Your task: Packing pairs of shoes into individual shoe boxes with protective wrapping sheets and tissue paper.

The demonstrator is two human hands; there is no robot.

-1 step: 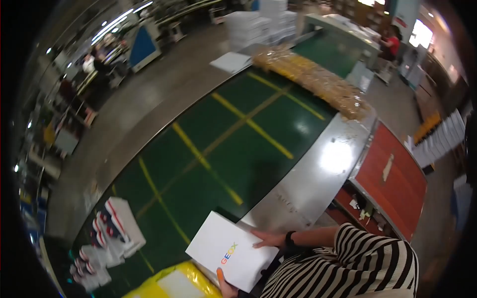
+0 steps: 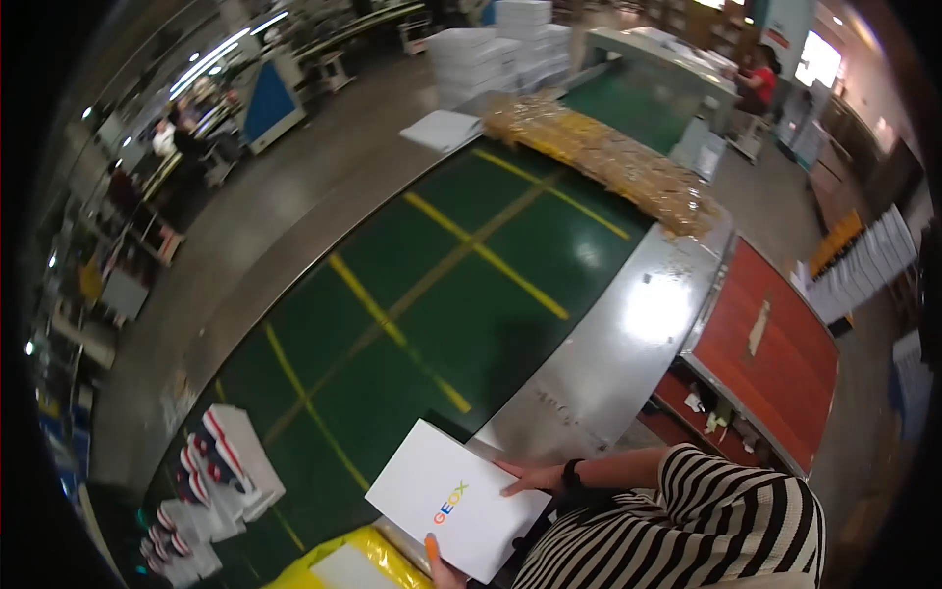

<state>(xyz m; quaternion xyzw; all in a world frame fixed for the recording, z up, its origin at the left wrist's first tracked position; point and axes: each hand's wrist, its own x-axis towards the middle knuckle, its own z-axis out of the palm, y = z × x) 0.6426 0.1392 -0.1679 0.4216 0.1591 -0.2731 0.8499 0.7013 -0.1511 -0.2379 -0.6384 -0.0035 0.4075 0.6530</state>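
Observation:
A closed white shoe box [image 2: 459,501] with coloured lettering on its lid is held in front of me, at the near edge of the green conveyor belt. My left hand [image 2: 444,569] grips its lower left side, with an orange cover on the thumb. My right hand [image 2: 532,478], with a dark band at the wrist, holds the right edge. Most fingers of both hands are hidden. Left of the box lie navy, white and red shoes [image 2: 208,454] in an open white box [image 2: 257,471], with smaller shoes and white wrapping in front of them.
Yellow tape lines cross the green belt [image 2: 442,324]. A yellow plastic-wrapped package [image 2: 368,560] lies near my left hand. Taped cardboard [image 2: 603,157] spans the belt's far end. A red-topped stand [image 2: 770,344] is at right. White stacks [image 2: 476,64] and a seated person [image 2: 758,83] are farther back.
The view has shifted slightly, so the belt and background sit a little farther left. Both hands keep the same hold on the white shoe box.

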